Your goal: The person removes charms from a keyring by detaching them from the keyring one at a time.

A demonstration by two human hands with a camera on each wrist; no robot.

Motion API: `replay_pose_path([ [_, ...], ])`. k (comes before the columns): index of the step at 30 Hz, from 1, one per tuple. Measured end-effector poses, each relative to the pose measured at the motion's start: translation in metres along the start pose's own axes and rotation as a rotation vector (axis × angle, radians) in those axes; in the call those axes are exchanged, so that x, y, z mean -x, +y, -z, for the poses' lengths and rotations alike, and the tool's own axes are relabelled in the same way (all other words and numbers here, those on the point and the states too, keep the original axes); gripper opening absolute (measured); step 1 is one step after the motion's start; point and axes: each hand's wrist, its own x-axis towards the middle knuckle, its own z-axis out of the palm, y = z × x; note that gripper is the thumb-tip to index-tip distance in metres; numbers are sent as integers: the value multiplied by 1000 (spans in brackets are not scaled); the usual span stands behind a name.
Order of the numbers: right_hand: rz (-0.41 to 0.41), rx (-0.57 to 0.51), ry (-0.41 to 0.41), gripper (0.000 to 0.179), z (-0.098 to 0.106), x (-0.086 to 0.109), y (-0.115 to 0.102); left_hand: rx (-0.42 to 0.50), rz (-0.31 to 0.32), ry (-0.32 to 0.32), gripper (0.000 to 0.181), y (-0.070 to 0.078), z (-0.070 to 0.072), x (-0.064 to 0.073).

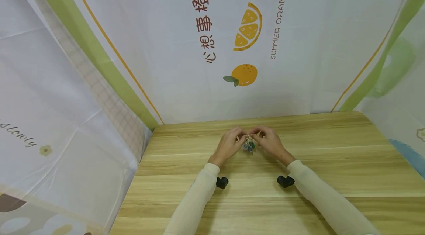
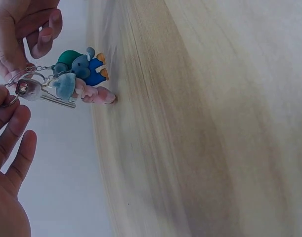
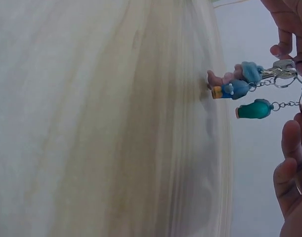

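A key ring [image 2: 16, 85] carries a silver key [image 2: 47, 95] and several small charms: a green one [image 2: 67, 56], a blue-grey elephant [image 2: 87, 67] and a pink one [image 2: 97, 94]. Both hands hold the bunch [image 1: 249, 145] just above the middle of the wooden table [image 1: 252, 198]. My left hand [image 1: 239, 140] pinches the ring beside the key, its other fingers [image 2: 15, 143] loosely spread. My right hand [image 1: 257, 137] pinches the ring from the other side, fingers curled [image 2: 39, 32]. The charms [image 3: 235, 89] hang with the pink one touching the tabletop.
Printed white cloth walls [image 1: 232, 43] with orange pictures close the table in at the back and on both sides. Black wrist cameras [image 1: 221, 182] [image 1: 285, 180] sit under each cream sleeve. Bare wood lies in front of and around the hands.
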Motion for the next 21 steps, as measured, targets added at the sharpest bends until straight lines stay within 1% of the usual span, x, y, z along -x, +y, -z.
replay_pose_path([
  [2,-13,-3,4,12,1,1,-1,-6,4,-3,12,0,0,0],
  [7,-17,9,7,11,1,1,-2,-12,19,-10,13,0,0,0],
  [13,-18,-12,-17,14,1,-1,-2,-8,37,-9,14,0,0,1],
  [17,19,-31,-36,16,2,-1,-1,3,43,-7,15,0,1,2],
  [21,87,-34,-52,17,2,-2,1,8,43,-3,16,0,1,2],
])
